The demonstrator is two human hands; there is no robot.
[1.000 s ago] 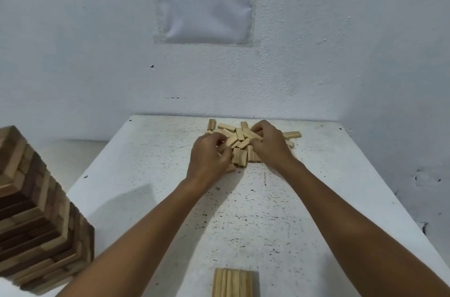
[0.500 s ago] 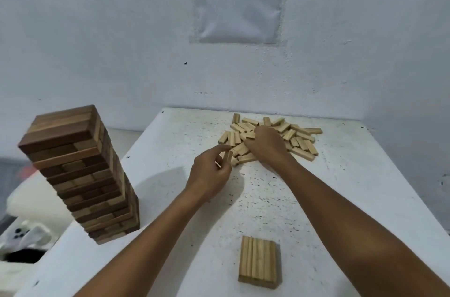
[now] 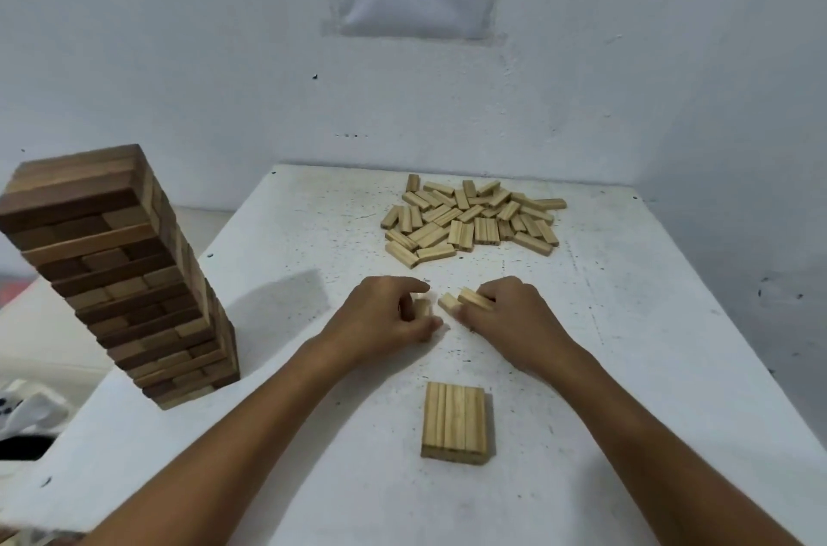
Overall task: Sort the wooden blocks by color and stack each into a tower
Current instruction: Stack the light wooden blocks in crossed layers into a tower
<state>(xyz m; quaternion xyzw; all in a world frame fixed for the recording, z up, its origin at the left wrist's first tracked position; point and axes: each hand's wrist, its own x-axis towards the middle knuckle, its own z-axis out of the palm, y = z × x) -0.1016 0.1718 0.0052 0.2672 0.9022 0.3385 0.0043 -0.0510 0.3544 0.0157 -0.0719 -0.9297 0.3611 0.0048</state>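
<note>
A loose heap of pale wooden blocks [image 3: 472, 219] lies scattered flat, well beyond the neat row of pale blocks [image 3: 455, 422], which sit side by side and flush. Between heap and row, three more pale blocks [image 3: 465, 301] are gripped in curled fingers. Left of the row stands a tall dark-brown tower [image 3: 121, 272], leaning slightly.

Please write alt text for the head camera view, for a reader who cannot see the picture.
Two hands, each holding light wooden blocks, left hand and right hand, rest on a white table between a loose pile of light blocks and a flat row of light blocks. A tall tower of darker blocks stands at the left.
</note>
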